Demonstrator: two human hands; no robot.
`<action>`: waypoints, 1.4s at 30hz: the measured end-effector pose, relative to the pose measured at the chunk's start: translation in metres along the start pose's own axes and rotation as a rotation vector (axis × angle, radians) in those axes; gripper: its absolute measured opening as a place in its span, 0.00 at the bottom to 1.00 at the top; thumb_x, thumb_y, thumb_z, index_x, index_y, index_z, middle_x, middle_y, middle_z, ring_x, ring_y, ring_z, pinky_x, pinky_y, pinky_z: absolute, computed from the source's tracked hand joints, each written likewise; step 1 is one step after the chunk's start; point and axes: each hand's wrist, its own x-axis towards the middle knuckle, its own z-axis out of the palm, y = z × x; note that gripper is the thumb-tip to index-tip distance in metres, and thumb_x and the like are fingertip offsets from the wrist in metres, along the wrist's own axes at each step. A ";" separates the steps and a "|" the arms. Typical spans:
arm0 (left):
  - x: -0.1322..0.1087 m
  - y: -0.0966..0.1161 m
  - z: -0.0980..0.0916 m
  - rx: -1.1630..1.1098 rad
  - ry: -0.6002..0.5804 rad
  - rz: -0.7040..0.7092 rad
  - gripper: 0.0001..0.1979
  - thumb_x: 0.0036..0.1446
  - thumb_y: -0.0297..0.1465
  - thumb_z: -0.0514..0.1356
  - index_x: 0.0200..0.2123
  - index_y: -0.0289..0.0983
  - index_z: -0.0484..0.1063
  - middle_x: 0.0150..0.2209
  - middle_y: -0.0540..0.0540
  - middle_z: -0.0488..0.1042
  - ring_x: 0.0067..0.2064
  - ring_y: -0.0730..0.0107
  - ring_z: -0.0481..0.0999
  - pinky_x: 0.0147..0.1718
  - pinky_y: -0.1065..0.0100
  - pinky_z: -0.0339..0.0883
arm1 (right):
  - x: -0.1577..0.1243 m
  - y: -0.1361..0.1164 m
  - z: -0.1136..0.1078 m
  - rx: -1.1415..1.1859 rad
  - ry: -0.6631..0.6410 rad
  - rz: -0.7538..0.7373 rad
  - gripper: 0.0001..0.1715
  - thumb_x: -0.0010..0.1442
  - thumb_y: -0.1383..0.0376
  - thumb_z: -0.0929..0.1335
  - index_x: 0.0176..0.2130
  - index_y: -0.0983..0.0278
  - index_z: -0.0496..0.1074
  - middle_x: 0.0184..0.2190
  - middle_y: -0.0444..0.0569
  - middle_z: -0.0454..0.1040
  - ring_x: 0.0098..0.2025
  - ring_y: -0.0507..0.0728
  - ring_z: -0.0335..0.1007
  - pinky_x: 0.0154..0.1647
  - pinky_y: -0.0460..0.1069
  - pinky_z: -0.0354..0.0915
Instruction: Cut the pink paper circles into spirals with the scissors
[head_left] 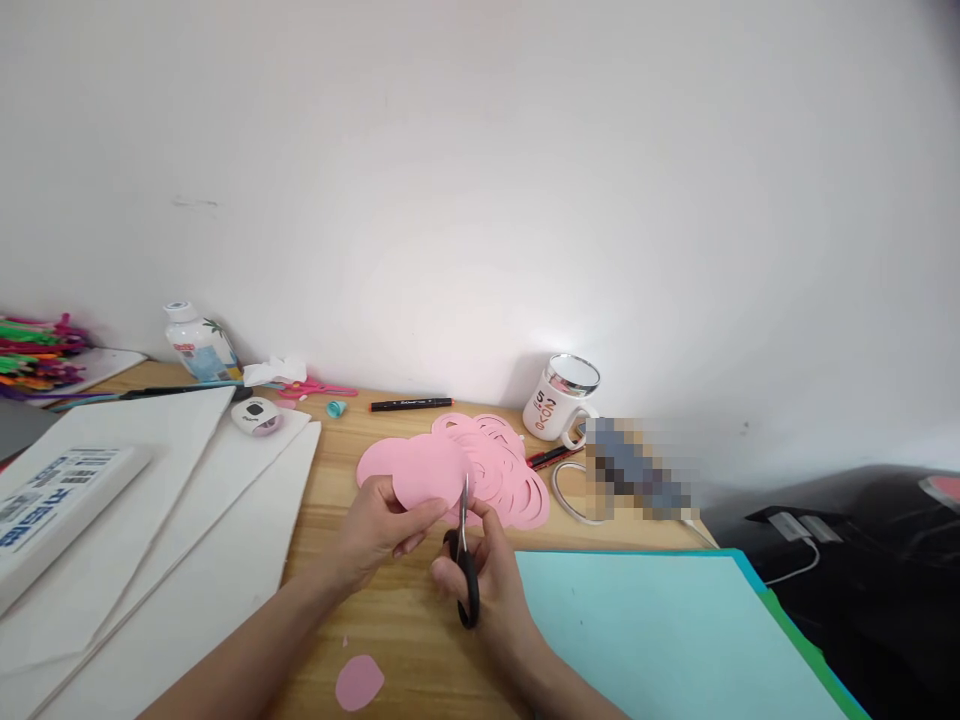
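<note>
Between the thumb and fingers of my left hand (pixel 394 520) is a round piece of pink paper (pixel 431 470). My right hand (pixel 491 575) grips black-handled scissors (pixel 463 540), fingers in the loops. The blades point up and away from me, at the right edge of the held paper. Behind it lies a pile of pink paper cutouts (pixel 499 470) with curved slits and rings, partly hidden by the held piece. A small pink petal-like piece (pixel 360 683) rests on the table near my left forearm, with a tiny pink scrap beyond it.
White boards (pixel 247 520) cover the left side, bearing a white box (pixel 67 510) and a small white device (pixel 257 415). Light-blue sheets (pixel 637 630) lie at the right. Along the wall are a bottle (pixel 201 345), pink scissors (pixel 319 388), a black marker (pixel 411 404) and a mug (pixel 551 405).
</note>
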 end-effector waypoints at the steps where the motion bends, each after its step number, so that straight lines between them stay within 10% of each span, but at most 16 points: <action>1: 0.000 0.001 0.000 0.022 0.003 -0.001 0.18 0.43 0.38 0.63 0.12 0.35 0.60 0.09 0.57 0.56 0.14 0.83 0.52 0.13 0.76 0.43 | 0.001 0.000 -0.001 0.015 0.001 -0.014 0.29 0.46 0.64 0.70 0.45 0.60 0.54 0.19 0.34 0.59 0.19 0.48 0.49 0.20 0.43 0.46; 42: 0.001 0.000 0.000 0.043 -0.080 0.046 0.19 0.45 0.36 0.62 0.12 0.36 0.56 0.10 0.58 0.53 0.15 0.83 0.49 0.15 0.74 0.41 | 0.002 -0.007 -0.006 -0.001 -0.076 -0.079 0.29 0.48 0.54 0.71 0.43 0.60 0.55 0.19 0.35 0.56 0.20 0.48 0.45 0.19 0.43 0.45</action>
